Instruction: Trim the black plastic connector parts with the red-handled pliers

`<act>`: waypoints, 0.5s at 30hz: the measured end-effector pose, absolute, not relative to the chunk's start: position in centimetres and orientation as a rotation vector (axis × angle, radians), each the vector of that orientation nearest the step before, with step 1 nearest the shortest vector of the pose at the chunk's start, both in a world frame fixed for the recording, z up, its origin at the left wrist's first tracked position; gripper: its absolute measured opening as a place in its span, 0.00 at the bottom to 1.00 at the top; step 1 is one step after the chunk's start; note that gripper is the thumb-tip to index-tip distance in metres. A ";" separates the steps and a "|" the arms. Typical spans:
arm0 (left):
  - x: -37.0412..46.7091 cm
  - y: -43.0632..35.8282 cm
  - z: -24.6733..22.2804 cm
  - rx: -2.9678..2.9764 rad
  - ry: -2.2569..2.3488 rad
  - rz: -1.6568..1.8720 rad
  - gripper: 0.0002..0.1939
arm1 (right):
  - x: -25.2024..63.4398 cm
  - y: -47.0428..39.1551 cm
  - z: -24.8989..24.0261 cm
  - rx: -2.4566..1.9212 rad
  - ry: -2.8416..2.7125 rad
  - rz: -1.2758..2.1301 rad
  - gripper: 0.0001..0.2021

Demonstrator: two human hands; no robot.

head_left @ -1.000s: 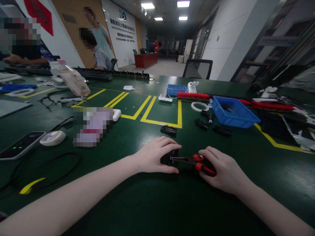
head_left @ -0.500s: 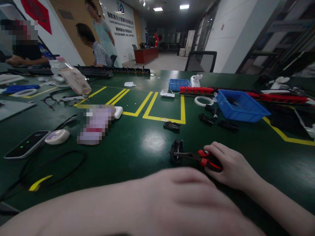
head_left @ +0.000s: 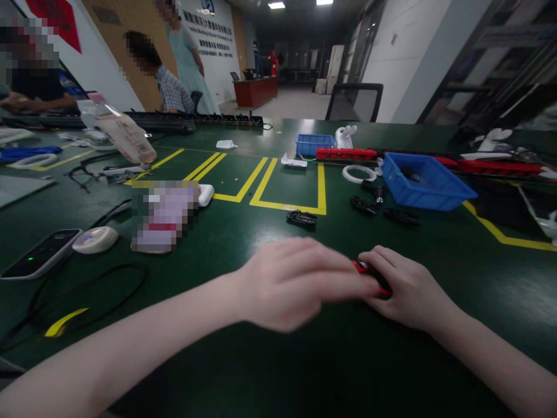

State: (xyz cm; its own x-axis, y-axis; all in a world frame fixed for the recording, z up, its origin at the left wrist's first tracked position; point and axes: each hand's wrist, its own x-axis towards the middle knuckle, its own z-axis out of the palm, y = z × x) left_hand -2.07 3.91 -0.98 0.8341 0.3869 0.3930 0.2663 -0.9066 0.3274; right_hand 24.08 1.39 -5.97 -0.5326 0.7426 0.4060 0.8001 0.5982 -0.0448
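1. A worker's right hand (head_left: 409, 290) closes around the red-and-black handles of a pair of pliers (head_left: 383, 291) above a green desk (head_left: 217, 232), fingers curled over the grips, a hold that would let them squeeze.

2. The left hand (head_left: 287, 284), blurred, reaches across with fingers nearly straight and close together, covering the tool's front end, perhaps to steady something there. Whether it holds anything cannot be told, nor can the tool's tip be seen.

3. Just beyond the hands, a black part (head_left: 301, 218) lies near a yellow-taped outline (head_left: 289, 207). Two more, a black piece (head_left: 364, 205) and a dark clip-like piece (head_left: 402, 216), rest to its right, seemingly kept within easy reach.

4. Behind those two, a blue tray (head_left: 429, 196) holds a dark item (head_left: 409, 172), its raised walls apparently keeping small pieces from straying. A white ring (head_left: 359, 173) lies flat to the tray's left.

5. Across the desk, a person in a checked shirt (head_left: 174, 90) sits near a leaning bottle (head_left: 126, 136).
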 end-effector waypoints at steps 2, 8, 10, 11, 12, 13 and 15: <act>-2.2 6.1 -1.5 2.779 0.494 0.753 0.24 | 24.2 1.3 -6.1 -1.247 -2.443 -0.171 0.14; -2.4 8.9 -4.2 2.825 0.486 0.431 0.33 | 24.4 1.3 -6.2 -1.250 -2.430 -0.121 0.15; -2.3 8.8 -4.5 2.835 0.460 0.423 0.30 | 24.3 1.4 -6.1 -1.247 -2.433 -0.102 0.14; -2.2 8.7 -4.6 2.849 0.445 0.411 0.29 | 24.3 1.4 -6.1 -1.250 -2.431 -0.090 0.14; -2.1 8.6 -4.6 2.868 0.428 0.394 0.28 | 24.3 1.4 -6.1 -1.255 -2.425 -0.077 0.14; -2.0 8.5 -4.6 2.891 0.413 0.376 0.27 | 24.3 1.4 -6.1 -1.258 -2.419 -0.066 0.14; -2.0 8.4 -4.7 2.933 0.403 0.353 0.26 | 24.3 1.3 -6.2 -1.259 -2.409 -0.048 0.14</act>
State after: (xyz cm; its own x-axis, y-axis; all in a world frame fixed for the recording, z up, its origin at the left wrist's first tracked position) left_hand -1.99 8.40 -4.66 0.9358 0.2833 0.2099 0.2457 -0.9509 0.1881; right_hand 24.27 1.32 -6.25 -0.5017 0.7774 0.3793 0.7918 0.5893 -0.1605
